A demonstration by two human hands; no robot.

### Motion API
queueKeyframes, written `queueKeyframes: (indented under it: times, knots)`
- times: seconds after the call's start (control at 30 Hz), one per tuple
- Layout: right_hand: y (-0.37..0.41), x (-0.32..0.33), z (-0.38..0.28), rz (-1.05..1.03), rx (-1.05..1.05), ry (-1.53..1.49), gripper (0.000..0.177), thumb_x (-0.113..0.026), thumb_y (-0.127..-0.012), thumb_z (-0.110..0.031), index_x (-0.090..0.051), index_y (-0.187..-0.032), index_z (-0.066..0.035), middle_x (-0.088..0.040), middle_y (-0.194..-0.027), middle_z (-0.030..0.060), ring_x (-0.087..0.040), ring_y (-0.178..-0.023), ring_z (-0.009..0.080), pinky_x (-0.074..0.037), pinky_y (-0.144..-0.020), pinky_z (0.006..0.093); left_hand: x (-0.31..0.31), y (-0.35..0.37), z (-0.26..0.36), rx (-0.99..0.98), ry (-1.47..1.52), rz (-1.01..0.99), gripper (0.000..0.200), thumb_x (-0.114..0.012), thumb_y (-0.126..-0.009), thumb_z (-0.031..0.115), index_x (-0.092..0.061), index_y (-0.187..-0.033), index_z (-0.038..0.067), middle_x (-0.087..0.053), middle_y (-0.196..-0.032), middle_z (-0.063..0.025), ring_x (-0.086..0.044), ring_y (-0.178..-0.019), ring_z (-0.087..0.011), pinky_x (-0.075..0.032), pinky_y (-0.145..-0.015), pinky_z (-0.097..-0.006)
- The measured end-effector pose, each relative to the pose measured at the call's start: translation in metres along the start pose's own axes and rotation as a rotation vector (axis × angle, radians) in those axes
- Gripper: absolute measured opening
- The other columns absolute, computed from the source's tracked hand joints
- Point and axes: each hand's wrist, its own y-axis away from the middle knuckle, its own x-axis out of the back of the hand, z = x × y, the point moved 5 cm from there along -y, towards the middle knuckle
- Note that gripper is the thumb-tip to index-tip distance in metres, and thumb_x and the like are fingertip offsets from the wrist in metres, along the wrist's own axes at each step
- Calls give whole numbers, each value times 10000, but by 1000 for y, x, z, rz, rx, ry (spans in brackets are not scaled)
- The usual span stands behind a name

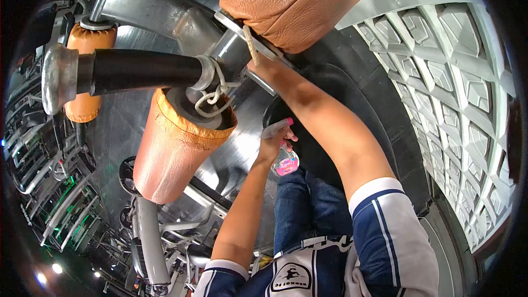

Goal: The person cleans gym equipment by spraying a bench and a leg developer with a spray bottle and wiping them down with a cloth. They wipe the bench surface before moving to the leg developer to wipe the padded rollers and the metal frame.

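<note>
My left hand (278, 138) is closed around a clear spray bottle (286, 166) with a pink label and a pink-tipped spray head. The bottle is upright, close in front of my jeans. My right forearm (308, 96) stretches forward to a metal gym machine frame (234, 49). Its wrist passes behind the metal edge under a big brown padded roller (297, 5), so the fingers of that hand are hidden. Near that wrist, a knotted cord (212, 99) hangs from a black handle (146, 71) with a metal end cap.
A second brown padded roller (179, 148) hangs below the handle, and an orange-brown one (91, 41) is farther left. A white relief-patterned wall (451, 77) runs along the right. Other gym machines (60, 198) stand at lower left on the dark floor.
</note>
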Motion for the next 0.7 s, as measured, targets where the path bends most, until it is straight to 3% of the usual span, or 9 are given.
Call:
queueKeyframes:
  times: [0.07,0.17,0.23,0.33,0.43,0.5,0.57,0.67,0.7]
  knots:
    - [5,1,-10,-107,-102,48,312,-627,-894,-220,-636,-1196,-144,-589,-1314,95,-507,-1240,323,-396,-1029,434,2,-1,-2,3,-11,-13,343,-550,-992,235,-590,-1176,-52,-641,-791,-88,-638,-631,-183,-502,-499,-276]
    - [29,19,-23,-110,112,127,268,-570,-932,-234,-650,-1180,-171,-592,-1326,49,-477,-1292,283,-397,-1026,463,4,-1,-1,10,-29,-23,346,-550,-987,252,-591,-1161,-43,-647,-793,-117,-636,-618,-208,-507,-491,-303]
    - [53,28,-28,-532,292,394,269,-526,-952,-246,-652,-1179,-175,-604,-1312,33,-479,-1306,239,-407,-1012,495,5,-1,-3,19,-31,-27,344,-547,-984,262,-590,-1151,-35,-649,-793,-139,-641,-625,-235,-516,-485,-332]
    - [65,40,-18,-555,350,481,266,-498,-964,-269,-662,-1156,-184,-609,-1307,29,-470,-1321,210,-392,-1021,523,6,-3,-3,-30,-34,-57,317,-542,-980,252,-592,-1107,-34,-653,-781,-154,-623,-569,-234,-515,-483,-333]
    - [78,56,-5,-589,160,396,258,-482,-973,-280,-661,-1130,-181,-639,-1237,61,-499,-1288,229,-402,-1020,486,3,-1,1,-26,-3,-66,315,-544,-972,255,-585,-1083,-37,-655,-771,-166,-605,-524,-233,-515,-482,-333]
    - [61,64,2,-625,132,345,278,-471,-981,-288,-655,-1120,-134,-673,-1094,127,-611,-1136,262,-470,-938,446,3,1,2,18,5,-60,332,-581,-956,243,-609,-1133,-36,-656,-790,-107,-633,-610,-186,-501,-496,-285]
    - [48,81,26,-338,-225,89,308,-482,-979,-300,-644,-1102,-69,-664,-950,196,-673,-907,323,-522,-801,432,1,0,3,-28,7,-85,343,-556,-965,242,-582,-1153,-44,-652,-793,-130,-624,-587,-206,-508,-493,-300]
    - [20,73,-34,-148,-366,-76,326,-501,-970,-310,-621,-1075,-25,-654,-916,227,-664,-800,364,-528,-710,456,-3,5,11,-77,30,-103,353,-559,-969,243,-578,-1174,-44,-638,-800,-117,-636,-633,-207,-510,-491,-300]
    - [13,55,-41,82,40,80,302,-550,-955,-307,-607,-1047,-25,-651,-898,236,-653,-799,389,-527,-722,458,-3,6,13,-87,54,-109,352,-588,-965,244,-601,-1176,-37,-629,-805,-80,-657,-703,-189,-505,-491,-287]
